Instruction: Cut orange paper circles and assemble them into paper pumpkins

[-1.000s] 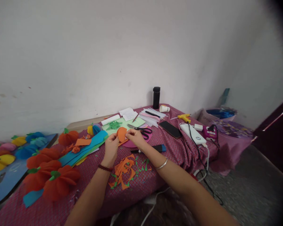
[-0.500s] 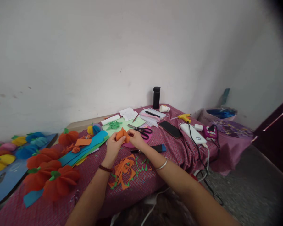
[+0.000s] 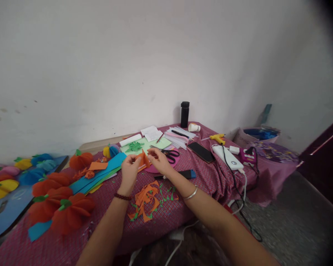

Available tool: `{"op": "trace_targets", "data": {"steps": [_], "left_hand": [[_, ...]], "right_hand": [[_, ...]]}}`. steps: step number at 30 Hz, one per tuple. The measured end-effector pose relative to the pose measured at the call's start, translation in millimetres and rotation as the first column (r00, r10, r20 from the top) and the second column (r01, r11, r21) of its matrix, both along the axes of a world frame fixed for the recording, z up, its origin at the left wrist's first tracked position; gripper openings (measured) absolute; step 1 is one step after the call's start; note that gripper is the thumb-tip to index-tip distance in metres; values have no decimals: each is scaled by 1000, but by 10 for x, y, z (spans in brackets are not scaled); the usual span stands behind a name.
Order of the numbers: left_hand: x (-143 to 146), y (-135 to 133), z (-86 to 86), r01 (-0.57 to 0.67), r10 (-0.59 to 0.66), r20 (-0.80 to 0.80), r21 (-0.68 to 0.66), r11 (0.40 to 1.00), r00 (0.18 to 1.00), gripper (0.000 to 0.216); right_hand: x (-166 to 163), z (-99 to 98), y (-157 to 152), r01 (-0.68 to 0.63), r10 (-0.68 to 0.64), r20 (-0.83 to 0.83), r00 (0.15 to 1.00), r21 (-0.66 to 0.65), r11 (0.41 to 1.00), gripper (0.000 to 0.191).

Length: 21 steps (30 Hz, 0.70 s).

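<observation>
A folded piece of orange paper is held up over the table between my two hands. My left hand pinches its left side with thumb and fingertips. On the other side, my right hand has its fingertips closed at the paper's right edge. Black-handled scissors lie just beyond my right hand, partly over a pink round sheet. Orange paper scraps and small green scraps are scattered below my hands. Green paper cutouts sit behind them on a pale green sheet.
Red paper pumpkins and blue paper strips cover the left side. To the right are a phone, a white power bank with cables and a yellow glue gun. A black bottle stands by the wall.
The orange paper now shows an upright fold between my hands. My right hand's fingers have lifted and straightened somewhat, and my left hand has shifted slightly left.
</observation>
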State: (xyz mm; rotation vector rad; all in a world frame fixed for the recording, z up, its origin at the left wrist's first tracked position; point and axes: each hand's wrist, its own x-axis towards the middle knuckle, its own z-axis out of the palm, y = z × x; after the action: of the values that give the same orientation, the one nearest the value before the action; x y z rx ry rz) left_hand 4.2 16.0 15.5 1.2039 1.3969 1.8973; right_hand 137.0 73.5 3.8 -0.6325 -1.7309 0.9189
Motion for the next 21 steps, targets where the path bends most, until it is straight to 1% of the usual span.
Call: {"op": "trace_targets", "data": {"steps": [3,5,7,10,12,15,18,21], "left_hand": [[-1,11,-18,4,-4,2,-9,1000,1000,17],[0,22,-26,33,-33,45,1,999,998,18],[-3,33,-27,100,-100,162,10,995,982,22],[-18,48,-20,218,-215,359,33,975,908,28],[-31,54,-18,264,-252,433,34,964,865,29],[-43,61,-29,286,-257,485,15,958,836,30],[-38,66,-42,271,-243,501,17,962,831,32],[-17,65,-32,284,-258,498,24,959,828,32]], "right_hand": [[1,-3,4,-16,16,15,1000,7,1000,24],[-3,-17,20,-25,25,17,1000,1,1000,22],[-13,-37,40,-34,34,-5,999,-34,999,22],[-32,-60,57,-55,52,-37,998,-88,995,18],[-39,-59,50,-80,78,-27,997,-87,993,16],[-36,-34,19,-108,108,-2,994,-66,992,15],[-30,-5,-8,-122,122,2,993,-58,991,15],[-33,4,-15,-116,116,8,993,-61,991,12]]}}
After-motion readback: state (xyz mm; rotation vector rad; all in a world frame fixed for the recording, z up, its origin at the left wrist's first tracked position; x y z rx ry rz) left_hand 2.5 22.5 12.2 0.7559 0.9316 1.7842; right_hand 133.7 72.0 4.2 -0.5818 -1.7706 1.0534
